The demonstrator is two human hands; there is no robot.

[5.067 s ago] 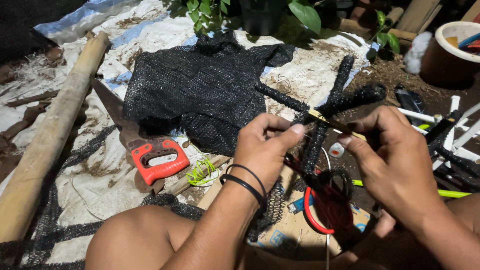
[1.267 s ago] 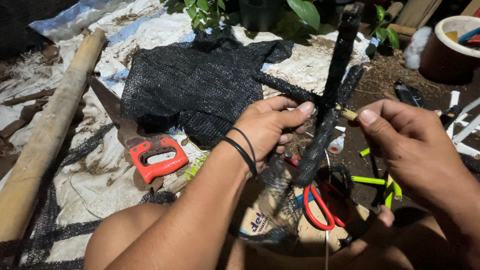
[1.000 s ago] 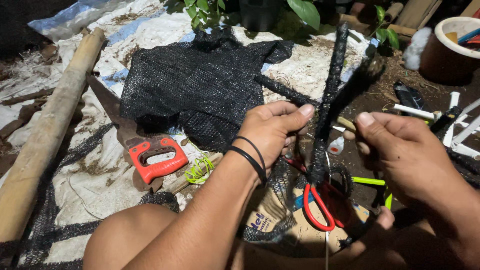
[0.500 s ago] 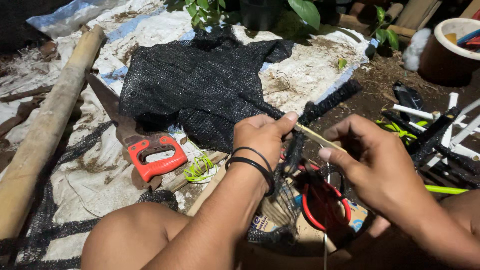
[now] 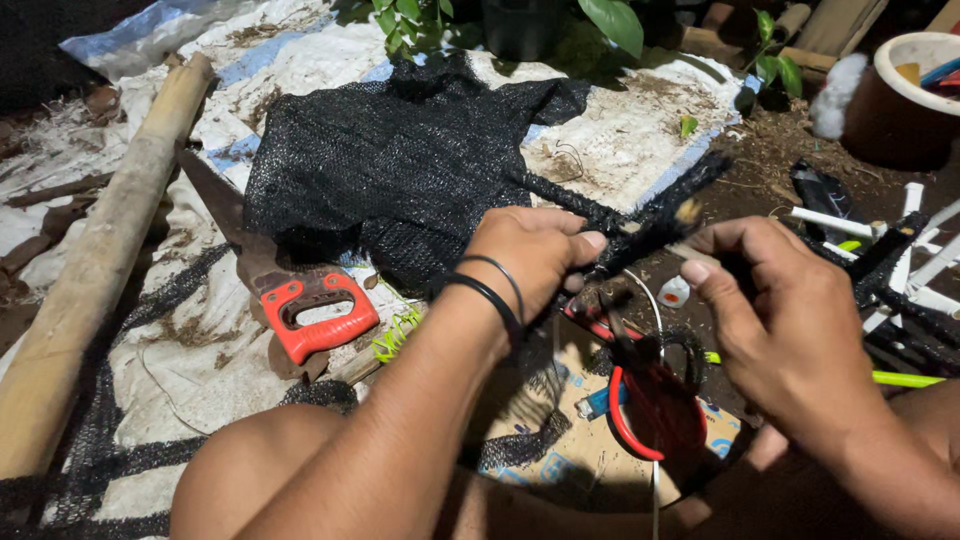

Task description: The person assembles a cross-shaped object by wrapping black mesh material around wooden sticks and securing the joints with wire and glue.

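My left hand pinches a thin stick wrapped in black mesh netting, which slants up to the right. My right hand grips the same stick at its bare pale end, fingers curled around it. A strip of the black netting trails from the stick back to a large piece of black mesh spread on the ground. Below my hands lie red-handled scissors on a piece of printed cardboard.
A red-handled hand saw lies left of my arm. A thick bamboo pole runs along the left. White sacking covers the ground. More wrapped sticks and white tubes lie at right, beside a brown pot. Green plants stand behind.
The wrapped stick was held upright a second ago; it is now lowered to a slant between both hands. My right hand has closed on its end.
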